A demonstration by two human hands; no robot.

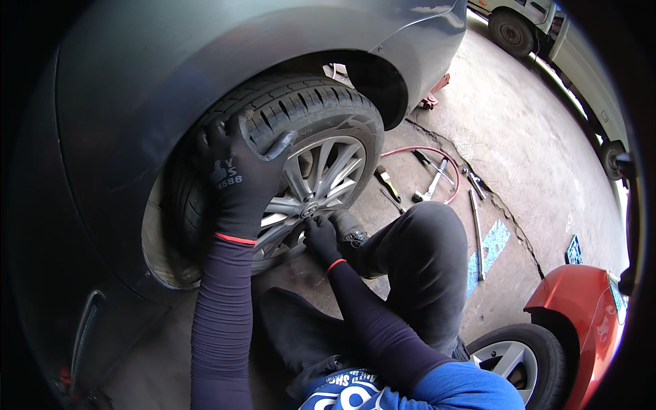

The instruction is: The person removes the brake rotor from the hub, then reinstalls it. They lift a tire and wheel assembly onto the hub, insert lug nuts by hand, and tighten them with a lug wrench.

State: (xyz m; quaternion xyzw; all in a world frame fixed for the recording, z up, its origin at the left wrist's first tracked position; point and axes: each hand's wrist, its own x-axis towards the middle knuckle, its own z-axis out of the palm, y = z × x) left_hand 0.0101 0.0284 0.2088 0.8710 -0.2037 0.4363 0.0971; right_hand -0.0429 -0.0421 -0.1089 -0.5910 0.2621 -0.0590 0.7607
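Note:
My gloved left hand (pixel 239 160) grips the left upper side of a tire (pixel 314 102), its fingers bent over the tread and thumb apart. The tire, on a silver multi-spoke wheel (pixel 326 171), sits inside the wheel arch of a dark grey car (pixel 123 102). My gloved right hand (pixel 321 239) is closed just below the hub cap (pixel 309 210), at the lower spokes; what its fingertips hold is too small to make out. My bent right knee and shoe are beside the wheel.
A red hose (pixel 417 147), brush (pixel 386 179), cross wrench (pixel 430 184), socket tools (pixel 475 183) and long bar (pixel 476 239) lie on the cracked concrete (pixel 506 116). A red car part (pixel 574 307) with a wheel stands lower right, a white vehicle (pixel 581 82) upper right.

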